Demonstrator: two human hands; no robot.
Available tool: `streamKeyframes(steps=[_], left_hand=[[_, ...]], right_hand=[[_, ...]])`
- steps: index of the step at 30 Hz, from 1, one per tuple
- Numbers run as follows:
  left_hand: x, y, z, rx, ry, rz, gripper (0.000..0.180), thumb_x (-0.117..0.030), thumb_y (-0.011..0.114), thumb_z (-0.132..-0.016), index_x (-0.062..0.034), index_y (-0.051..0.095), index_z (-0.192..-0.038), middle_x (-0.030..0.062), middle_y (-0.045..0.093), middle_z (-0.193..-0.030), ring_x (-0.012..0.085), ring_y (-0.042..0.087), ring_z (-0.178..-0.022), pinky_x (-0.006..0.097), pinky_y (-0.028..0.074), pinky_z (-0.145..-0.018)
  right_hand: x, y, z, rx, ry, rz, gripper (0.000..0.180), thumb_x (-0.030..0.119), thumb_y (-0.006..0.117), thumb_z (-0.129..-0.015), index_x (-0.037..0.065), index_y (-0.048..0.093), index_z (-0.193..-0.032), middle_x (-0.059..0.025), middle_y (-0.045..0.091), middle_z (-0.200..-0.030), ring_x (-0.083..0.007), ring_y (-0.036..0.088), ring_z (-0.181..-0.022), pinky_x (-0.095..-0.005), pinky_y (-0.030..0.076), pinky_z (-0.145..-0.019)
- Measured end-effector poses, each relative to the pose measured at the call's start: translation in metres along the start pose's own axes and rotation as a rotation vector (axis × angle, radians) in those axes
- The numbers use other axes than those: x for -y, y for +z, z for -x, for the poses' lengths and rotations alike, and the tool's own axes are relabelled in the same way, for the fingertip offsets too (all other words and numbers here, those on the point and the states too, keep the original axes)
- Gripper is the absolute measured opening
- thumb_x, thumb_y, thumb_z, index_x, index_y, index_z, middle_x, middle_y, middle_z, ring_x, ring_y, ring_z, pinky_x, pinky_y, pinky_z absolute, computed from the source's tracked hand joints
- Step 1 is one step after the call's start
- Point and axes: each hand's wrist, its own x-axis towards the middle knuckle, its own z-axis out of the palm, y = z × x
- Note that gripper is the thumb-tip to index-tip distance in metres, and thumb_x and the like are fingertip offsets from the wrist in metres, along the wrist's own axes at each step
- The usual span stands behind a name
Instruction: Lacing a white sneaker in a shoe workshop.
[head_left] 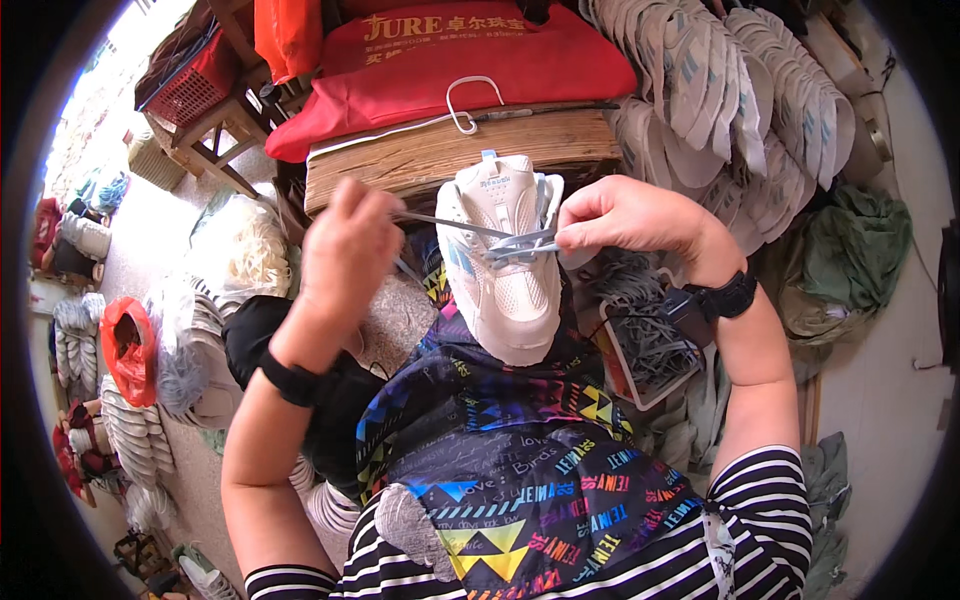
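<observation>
A white mesh sneaker (505,295) with pale blue side patches sits in front of me, toe toward my body. A grey-blue shoelace (520,243) crosses its lower eyelets. My left hand (350,240), slightly blurred, is closed left of the shoe, and one stretch of lace runs taut from it to the eyelets. At the shoe's right side, my right hand (630,215) pinches the lace between thumb and fingertips. The shoe's tongue stands up at the far end, and its sole is mostly hidden.
Behind the shoe is a wooden board (400,165) with a white curved hook (450,95) and red cloth (460,60). Stacked shoe uppers (690,80) fill the far right. A tray (665,395) of grey laces sits right; a red bag (128,350) and bundled uppers (135,440) lie left.
</observation>
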Motion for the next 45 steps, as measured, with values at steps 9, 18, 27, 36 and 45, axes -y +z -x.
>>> streamKeyframes(steps=[9,18,27,36,45], left_hand=[[0.073,-0.055,0.005,-0.162,-0.106,-0.153,0.011,0.002,0.063,-0.078,-0.0052,0.063,-0.087,0.0087,0.053,-0.083,0.027,0.058,-0.07,0.035,0.047,-0.063],[0.182,-0.11,0.062,-0.267,-0.719,0.58,0.031,-0.007,0.046,-0.094,-0.0011,0.064,-0.118,0.0054,0.064,-0.091,0.0082,0.052,-0.067,0.021,0.043,-0.06],[0.199,-0.099,0.067,-0.293,-1.01,1.935,0.045,-0.003,0.036,-0.094,0.0045,0.04,-0.138,0.0199,0.06,-0.125,0.0138,0.056,-0.069,0.023,0.05,-0.065],[0.304,-0.131,0.122,-0.484,-0.937,2.065,0.04,0.007,0.034,-0.093,0.0133,0.042,-0.132,0.0246,0.062,-0.116,0.0225,0.063,-0.083,0.029,0.056,-0.075],[0.232,-0.141,0.096,-0.067,-1.059,1.833,0.038,-0.004,0.044,-0.096,0.0079,0.045,-0.132,0.0213,0.061,-0.118,0.018,0.066,-0.086,0.025,0.055,-0.075]], right_hand=[[0.01,0.035,-0.023,-0.116,-0.22,0.042,0.02,0.022,0.066,-0.091,0.003,0.067,-0.096,-0.0014,0.063,-0.077,-0.0052,0.055,-0.071,-0.0238,0.045,-0.061],[-0.007,0.037,-0.027,-0.464,-0.435,0.318,0.016,0.018,0.069,-0.082,0.007,0.064,-0.092,-0.0091,0.062,-0.089,-0.021,0.063,-0.078,-0.0344,0.052,-0.069],[0.01,0.046,-0.03,-0.413,-0.285,0.447,0.017,0.019,0.066,-0.078,0.005,0.059,-0.085,-0.0137,0.061,-0.088,-0.0327,0.063,-0.086,-0.044,0.051,-0.074],[-0.003,0.043,-0.033,-0.471,-0.388,0.388,0.019,0.023,0.067,-0.085,0.005,0.066,-0.084,-0.0127,0.065,-0.072,-0.0274,0.064,-0.067,-0.0368,0.049,-0.064],[-0.036,0.013,-0.01,-0.418,-0.319,0.437,0.019,0.019,0.065,-0.086,0.0,0.067,-0.09,-0.0113,0.066,-0.08,-0.0185,0.062,-0.073,-0.0339,0.049,-0.068]])
